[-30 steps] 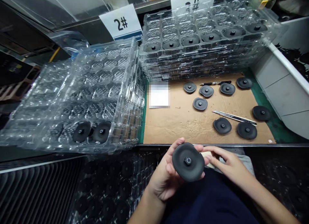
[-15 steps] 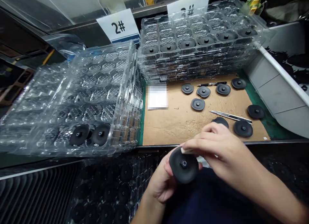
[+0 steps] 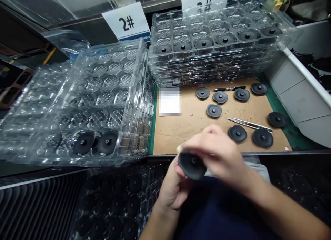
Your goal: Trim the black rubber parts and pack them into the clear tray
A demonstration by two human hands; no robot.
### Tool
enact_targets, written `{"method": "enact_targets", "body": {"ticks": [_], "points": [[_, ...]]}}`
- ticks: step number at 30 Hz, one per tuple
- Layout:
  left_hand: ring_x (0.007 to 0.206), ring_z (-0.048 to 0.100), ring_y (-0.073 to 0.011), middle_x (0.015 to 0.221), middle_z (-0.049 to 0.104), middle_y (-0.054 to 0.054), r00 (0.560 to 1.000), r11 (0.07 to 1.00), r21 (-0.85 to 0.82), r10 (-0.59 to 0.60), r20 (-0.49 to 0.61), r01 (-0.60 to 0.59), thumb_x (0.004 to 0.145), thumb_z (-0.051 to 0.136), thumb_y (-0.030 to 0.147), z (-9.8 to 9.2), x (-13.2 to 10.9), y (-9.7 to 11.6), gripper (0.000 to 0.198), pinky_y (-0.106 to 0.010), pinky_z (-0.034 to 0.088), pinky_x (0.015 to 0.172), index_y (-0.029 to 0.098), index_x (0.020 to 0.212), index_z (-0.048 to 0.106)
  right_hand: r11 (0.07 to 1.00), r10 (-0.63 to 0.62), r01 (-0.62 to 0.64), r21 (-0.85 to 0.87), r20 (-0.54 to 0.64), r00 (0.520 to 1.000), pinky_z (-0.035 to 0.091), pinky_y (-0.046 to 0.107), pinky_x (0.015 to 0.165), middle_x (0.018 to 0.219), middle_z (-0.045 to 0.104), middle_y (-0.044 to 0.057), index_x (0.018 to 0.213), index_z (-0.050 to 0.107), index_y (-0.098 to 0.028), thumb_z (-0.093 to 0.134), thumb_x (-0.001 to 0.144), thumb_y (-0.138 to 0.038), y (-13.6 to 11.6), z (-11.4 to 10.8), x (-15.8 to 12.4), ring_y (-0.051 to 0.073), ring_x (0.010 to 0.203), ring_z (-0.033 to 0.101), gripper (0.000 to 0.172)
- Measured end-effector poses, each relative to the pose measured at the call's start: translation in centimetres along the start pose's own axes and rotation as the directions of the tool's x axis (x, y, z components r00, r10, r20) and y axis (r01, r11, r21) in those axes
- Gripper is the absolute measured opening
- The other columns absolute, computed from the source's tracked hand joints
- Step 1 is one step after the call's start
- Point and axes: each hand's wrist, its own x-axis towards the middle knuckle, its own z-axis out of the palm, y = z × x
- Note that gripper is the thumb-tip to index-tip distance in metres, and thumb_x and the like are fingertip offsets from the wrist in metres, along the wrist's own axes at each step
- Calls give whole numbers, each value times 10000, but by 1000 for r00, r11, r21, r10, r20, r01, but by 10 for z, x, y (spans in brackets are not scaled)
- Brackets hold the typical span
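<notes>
A round black part (image 3: 191,165) with a small raised hub is held in my left hand (image 3: 173,186), whose fingers wrap its left and lower side. My right hand (image 3: 219,152) is bent over the part's upper right edge, with a small pale item (image 3: 179,149) at its fingertips by the rim; motion blurs this hand. Behind the hands, several similar black parts lie on a cardboard sheet (image 3: 181,136). A thin knife-like tool (image 3: 249,124) and a black pen (image 3: 229,89) rest among them.
Stacked clear trays stand at the left (image 3: 103,95) and at the back (image 3: 207,57), each top tray holding black parts in its front row. A grey-white bin (image 3: 305,85) is at the right. Black parts sit in trays (image 3: 111,205) below the table edge.
My right hand has moved left and over the part, uncovering a black part on the cardboard. The held part has shifted slightly up and left and is tilted more.
</notes>
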Motion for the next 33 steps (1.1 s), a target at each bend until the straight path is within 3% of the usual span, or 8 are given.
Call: {"method": "enact_targets", "body": {"ticks": [4,11,15,19,22,27,31,33], "points": [[1112,582,-276,1324,544,-98,996,990,-109,89,32,-85,612,752,461,-9,-4,5,673,-373,408,1003,260,1221,548,899,429,-430,-85,-28,903,435,259,630,874,695,27,998,679,-217,522,883,-281,54,12,-22,138,689,562,205],[1120,580,-290,1275,583,-71,992,987,-107,122,29,-118,620,760,413,-10,2,8,622,-391,435,990,263,1193,571,861,508,-507,-53,30,861,473,241,577,850,688,43,972,678,-179,488,886,-308,69,28,-50,137,654,604,245],[1189,523,-289,1300,562,-65,987,986,-47,158,-4,-158,628,761,412,-5,4,6,657,-381,423,1007,261,1229,541,937,347,-346,44,-39,937,481,231,650,961,639,43,1078,625,-202,511,888,-241,18,9,-18,133,785,586,226],[1192,519,-233,1277,580,-52,991,992,22,125,-43,-124,671,755,351,-5,5,6,613,-290,430,980,268,1239,539,984,101,-117,138,114,988,475,262,799,942,625,52,1086,601,-160,457,896,-122,-22,5,4,137,870,575,242],[1110,574,-213,1219,617,-32,985,987,42,160,-61,-158,558,828,338,-5,5,7,675,-234,489,868,277,1184,582,976,159,-195,97,297,941,474,233,721,867,629,21,972,632,-180,463,888,-103,-25,7,10,117,789,580,204],[1087,596,-210,1100,673,-29,980,981,59,188,-63,-185,660,772,290,2,4,8,532,-290,454,963,262,1163,601,990,52,-58,127,49,997,473,307,833,996,637,74,1130,578,-142,444,905,-121,-21,9,1,158,906,579,262],[1066,607,-240,1169,642,-40,984,983,43,177,13,-177,522,843,321,3,5,7,677,-298,483,930,259,1154,607,966,121,-168,196,230,966,480,226,756,926,647,17,1031,619,-189,478,885,-82,-22,-1,-6,110,835,588,229],[1076,600,-229,1102,672,-34,986,984,62,166,16,-167,541,833,321,4,6,6,628,-278,466,947,244,1128,625,980,116,-141,140,172,978,479,238,761,911,646,25,1021,626,-178,486,881,-89,-22,-3,-4,118,828,589,217]]}}
